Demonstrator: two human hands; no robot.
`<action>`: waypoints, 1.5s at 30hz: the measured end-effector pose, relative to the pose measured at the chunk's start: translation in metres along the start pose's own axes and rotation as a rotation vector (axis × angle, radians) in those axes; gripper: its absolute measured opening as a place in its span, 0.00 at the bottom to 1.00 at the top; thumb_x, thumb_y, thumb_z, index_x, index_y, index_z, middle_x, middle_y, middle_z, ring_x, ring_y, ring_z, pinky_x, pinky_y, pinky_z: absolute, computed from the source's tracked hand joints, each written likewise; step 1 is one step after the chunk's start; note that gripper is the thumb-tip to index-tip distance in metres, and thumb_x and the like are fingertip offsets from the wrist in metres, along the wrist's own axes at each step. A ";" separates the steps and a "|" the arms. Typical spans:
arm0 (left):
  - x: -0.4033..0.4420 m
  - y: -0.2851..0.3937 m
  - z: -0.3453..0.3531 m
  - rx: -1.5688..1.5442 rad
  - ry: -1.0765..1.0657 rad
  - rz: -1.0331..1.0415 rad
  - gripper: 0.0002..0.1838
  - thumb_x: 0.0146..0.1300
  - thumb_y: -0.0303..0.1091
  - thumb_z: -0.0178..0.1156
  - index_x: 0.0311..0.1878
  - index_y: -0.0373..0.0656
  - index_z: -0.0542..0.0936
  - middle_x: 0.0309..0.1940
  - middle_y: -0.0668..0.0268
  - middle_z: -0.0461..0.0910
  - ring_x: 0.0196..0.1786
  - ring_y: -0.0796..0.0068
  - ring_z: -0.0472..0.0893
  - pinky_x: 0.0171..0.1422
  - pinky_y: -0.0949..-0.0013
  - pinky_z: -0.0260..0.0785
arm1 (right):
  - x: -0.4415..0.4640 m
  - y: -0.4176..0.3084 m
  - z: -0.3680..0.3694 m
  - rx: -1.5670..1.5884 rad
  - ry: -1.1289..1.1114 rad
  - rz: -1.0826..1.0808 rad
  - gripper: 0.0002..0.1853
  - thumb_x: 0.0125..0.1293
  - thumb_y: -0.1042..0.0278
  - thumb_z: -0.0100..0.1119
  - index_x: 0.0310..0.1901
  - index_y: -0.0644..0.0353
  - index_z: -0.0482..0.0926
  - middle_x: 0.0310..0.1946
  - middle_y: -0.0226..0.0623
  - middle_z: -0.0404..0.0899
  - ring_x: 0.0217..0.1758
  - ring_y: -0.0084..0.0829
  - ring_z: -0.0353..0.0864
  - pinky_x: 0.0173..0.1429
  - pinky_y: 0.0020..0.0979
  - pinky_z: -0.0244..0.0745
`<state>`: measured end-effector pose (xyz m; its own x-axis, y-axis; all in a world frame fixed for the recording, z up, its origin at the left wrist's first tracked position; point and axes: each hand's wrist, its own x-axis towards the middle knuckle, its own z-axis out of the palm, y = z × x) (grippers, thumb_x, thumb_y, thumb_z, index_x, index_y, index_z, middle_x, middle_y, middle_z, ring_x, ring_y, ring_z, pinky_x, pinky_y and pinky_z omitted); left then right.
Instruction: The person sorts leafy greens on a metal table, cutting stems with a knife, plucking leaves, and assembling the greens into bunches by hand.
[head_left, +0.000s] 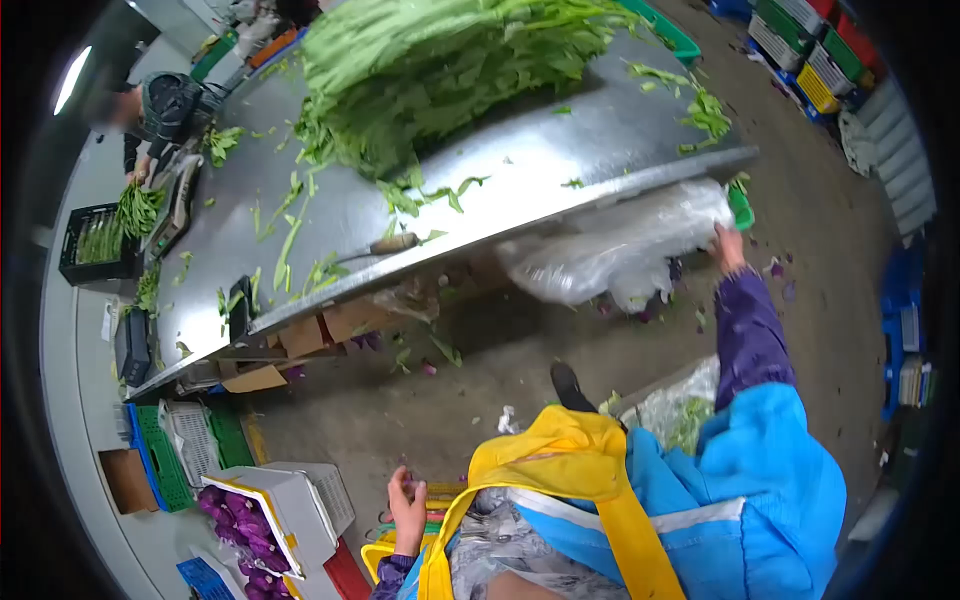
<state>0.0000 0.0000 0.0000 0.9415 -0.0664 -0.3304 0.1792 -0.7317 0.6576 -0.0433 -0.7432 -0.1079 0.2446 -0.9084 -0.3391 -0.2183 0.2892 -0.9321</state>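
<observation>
Plastic (620,248) at right, gripped by right hand (729,248), hangs beside table (600,140); left hand (406,512), nearer, is half-open, empty.

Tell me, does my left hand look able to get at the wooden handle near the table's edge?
Probably yes, with a forward stretch: the left hand looks empty, and nothing seems to cover the wooden handle, which lies by the near edge of the table.

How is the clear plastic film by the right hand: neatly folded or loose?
Loose: the clear plastic film bulges in uneven creases beside the steel table, one end at the right hand.
</observation>
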 end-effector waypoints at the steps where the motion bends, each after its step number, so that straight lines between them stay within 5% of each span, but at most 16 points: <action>1: 0.003 -0.002 -0.007 -0.058 -0.065 -0.023 0.24 0.57 0.28 0.57 0.58 0.42 0.66 0.50 0.59 0.68 0.48 0.67 0.73 0.55 0.68 0.66 | 0.024 0.030 -0.009 -0.196 -0.032 -0.043 0.19 0.57 0.62 0.57 0.47 0.63 0.68 0.33 0.40 0.72 0.30 0.32 0.74 0.29 0.38 0.71; 3: 0.013 0.046 0.047 -0.213 -0.145 -0.038 0.23 0.56 0.27 0.58 0.57 0.42 0.68 0.48 0.59 0.70 0.45 0.69 0.75 0.52 0.69 0.69 | 0.037 -0.056 -0.041 -0.565 -0.291 -0.026 0.21 0.55 0.64 0.58 0.47 0.68 0.69 0.27 0.44 0.76 0.35 0.36 0.79 0.31 0.39 0.74; 4: 0.013 0.066 0.042 -0.149 -0.203 0.005 0.23 0.55 0.27 0.59 0.55 0.41 0.69 0.46 0.60 0.70 0.43 0.70 0.76 0.50 0.70 0.70 | 0.044 -0.048 -0.041 -1.031 -0.325 -0.524 0.21 0.53 0.65 0.59 0.45 0.71 0.72 0.32 0.48 0.79 0.38 0.38 0.80 0.38 0.37 0.75; 5: 0.019 0.087 0.037 -0.080 -0.247 0.057 0.22 0.55 0.28 0.59 0.54 0.40 0.70 0.44 0.61 0.71 0.42 0.71 0.76 0.48 0.70 0.71 | 0.008 -0.090 -0.012 -1.061 -0.441 -0.332 0.18 0.52 0.67 0.60 0.44 0.68 0.75 0.41 0.52 0.78 0.43 0.45 0.79 0.47 0.34 0.73; 7: 0.025 0.123 0.030 -0.080 -0.201 0.085 0.19 0.55 0.28 0.59 0.52 0.40 0.72 0.42 0.61 0.72 0.42 0.71 0.77 0.47 0.70 0.71 | -0.027 -0.144 0.021 -1.122 -0.488 -0.696 0.16 0.54 0.69 0.57 0.44 0.65 0.75 0.40 0.49 0.79 0.42 0.47 0.79 0.45 0.36 0.73; 11: 0.046 0.178 0.021 -0.231 -0.189 0.166 0.16 0.56 0.25 0.58 0.50 0.38 0.73 0.44 0.63 0.73 0.47 0.73 0.75 0.51 0.71 0.69 | -0.126 -0.277 0.061 -0.590 -0.582 -0.600 0.09 0.56 0.76 0.53 0.40 0.65 0.74 0.25 0.32 0.77 0.27 0.20 0.73 0.31 0.23 0.67; 16: 0.035 0.350 -0.066 -0.326 0.226 0.592 0.13 0.55 0.21 0.54 0.45 0.35 0.74 0.44 0.64 0.71 0.49 0.74 0.72 0.55 0.72 0.64 | -0.206 -0.365 0.072 -0.025 -0.557 -1.147 0.13 0.54 0.70 0.59 0.41 0.62 0.73 0.32 0.29 0.69 0.29 0.15 0.65 0.33 0.19 0.63; 21: -0.015 0.425 -0.139 -0.089 0.789 1.482 0.27 0.55 0.48 0.61 0.55 0.47 0.68 0.51 0.59 0.65 0.56 0.58 0.66 0.58 0.50 0.61 | -0.249 -0.388 0.089 0.474 -0.647 -1.549 0.29 0.51 0.58 0.66 0.52 0.62 0.68 0.40 0.34 0.66 0.30 0.22 0.64 0.35 0.28 0.66; 22: -0.024 0.427 -0.150 -0.156 0.663 1.720 0.34 0.59 0.59 0.51 0.60 0.43 0.65 0.58 0.53 0.63 0.66 0.52 0.58 0.67 0.40 0.46 | -0.258 -0.389 0.092 0.479 -0.653 -1.556 0.29 0.51 0.58 0.66 0.52 0.62 0.68 0.40 0.34 0.66 0.30 0.22 0.64 0.35 0.28 0.66; 23: -0.034 0.421 -0.154 -0.420 1.039 1.675 0.35 0.59 0.60 0.49 0.63 0.46 0.63 0.60 0.55 0.63 0.67 0.53 0.56 0.68 0.38 0.41 | -0.267 -0.391 0.110 0.482 -0.658 -1.564 0.29 0.51 0.58 0.66 0.52 0.62 0.68 0.40 0.35 0.66 0.30 0.22 0.64 0.35 0.28 0.66; 25: -0.030 0.454 -0.160 -0.167 1.194 1.758 0.35 0.60 0.60 0.47 0.65 0.50 0.60 0.63 0.53 0.60 0.68 0.55 0.56 0.69 0.40 0.43 | -0.291 -0.412 0.151 0.483 -0.670 -1.587 0.29 0.51 0.58 0.66 0.52 0.62 0.68 0.40 0.35 0.66 0.30 0.22 0.64 0.35 0.28 0.66; 32: 0.003 0.400 -0.223 -0.169 1.216 1.690 0.33 0.60 0.60 0.48 0.63 0.52 0.62 0.62 0.57 0.60 0.66 0.58 0.58 0.68 0.40 0.44 | -0.208 -0.402 0.132 0.414 -0.709 -1.651 0.29 0.51 0.59 0.67 0.52 0.62 0.68 0.40 0.35 0.67 0.30 0.23 0.65 0.35 0.29 0.66; 41: 0.042 0.356 -0.307 -0.133 1.272 1.694 0.30 0.58 0.59 0.51 0.61 0.56 0.64 0.61 0.63 0.62 0.65 0.63 0.60 0.68 0.41 0.46 | -0.234 -0.397 0.162 0.407 -0.695 -1.784 0.28 0.50 0.60 0.67 0.51 0.62 0.68 0.39 0.36 0.68 0.30 0.24 0.65 0.34 0.29 0.66; 42: 0.047 0.354 -0.315 -0.119 1.264 1.700 0.30 0.58 0.59 0.51 0.61 0.56 0.64 0.61 0.64 0.62 0.64 0.64 0.60 0.67 0.41 0.47 | -0.306 -0.415 0.231 0.411 -0.686 -1.785 0.28 0.50 0.60 0.67 0.51 0.62 0.68 0.39 0.36 0.68 0.30 0.24 0.65 0.34 0.29 0.66; 43: 0.051 0.352 -0.321 -0.108 1.266 1.703 0.30 0.58 0.59 0.51 0.61 0.57 0.64 0.60 0.64 0.62 0.64 0.64 0.60 0.67 0.41 0.47 | -0.247 -0.399 0.164 0.415 -0.682 -1.794 0.28 0.50 0.60 0.67 0.51 0.62 0.68 0.39 0.36 0.68 0.30 0.24 0.65 0.34 0.29 0.66; 45: 0.060 0.351 -0.335 -0.079 1.306 1.728 0.29 0.58 0.59 0.52 0.60 0.58 0.65 0.60 0.66 0.62 0.64 0.66 0.61 0.67 0.41 0.47 | -0.292 -0.409 0.236 0.453 -0.669 -1.843 0.28 0.50 0.60 0.67 0.51 0.62 0.68 0.39 0.36 0.68 0.30 0.24 0.66 0.34 0.29 0.66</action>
<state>0.2155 -0.0333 0.4377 -0.2599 -0.0513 0.9643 -0.8577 -0.4464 -0.2550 0.1972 -0.5248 0.3428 0.1233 0.0538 0.9909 0.8381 -0.5403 -0.0750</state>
